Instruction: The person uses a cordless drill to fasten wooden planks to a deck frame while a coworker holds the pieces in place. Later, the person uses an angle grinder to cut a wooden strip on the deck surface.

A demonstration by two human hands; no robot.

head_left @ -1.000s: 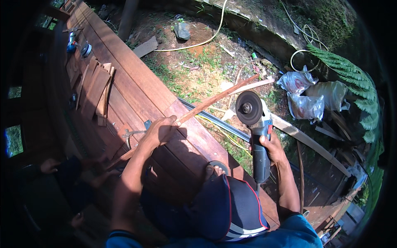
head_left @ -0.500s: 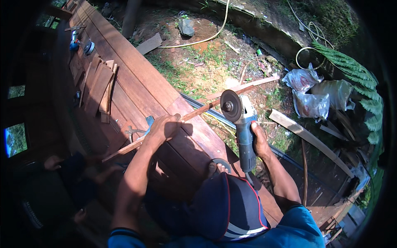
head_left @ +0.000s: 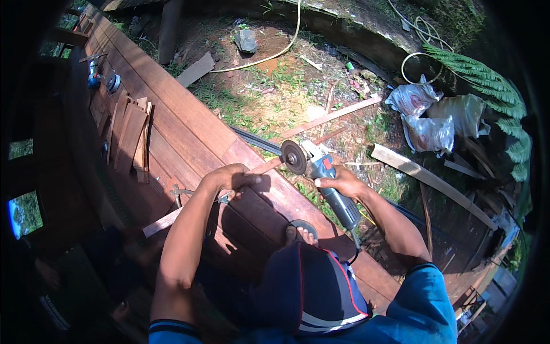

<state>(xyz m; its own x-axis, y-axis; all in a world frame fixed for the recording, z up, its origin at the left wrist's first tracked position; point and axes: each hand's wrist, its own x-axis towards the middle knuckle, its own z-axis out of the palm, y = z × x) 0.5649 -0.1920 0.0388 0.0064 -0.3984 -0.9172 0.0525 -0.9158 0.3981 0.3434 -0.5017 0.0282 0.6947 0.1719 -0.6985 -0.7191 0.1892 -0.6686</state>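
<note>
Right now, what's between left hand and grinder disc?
In the head view, a stretch of the wooden strip, running from the left hand toward the grinder disc.

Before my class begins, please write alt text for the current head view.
A person's right grip holds an angle grinder, its disc close to or touching a thin wooden strip that the left grip holds over reddish planks. Sunlit ground and plastic bags lie beyond.

Plastic bags (head_left: 431,133) beside a green fern frond (head_left: 480,74); pale hose (head_left: 298,17) near grey stone (head_left: 246,41)
</note>
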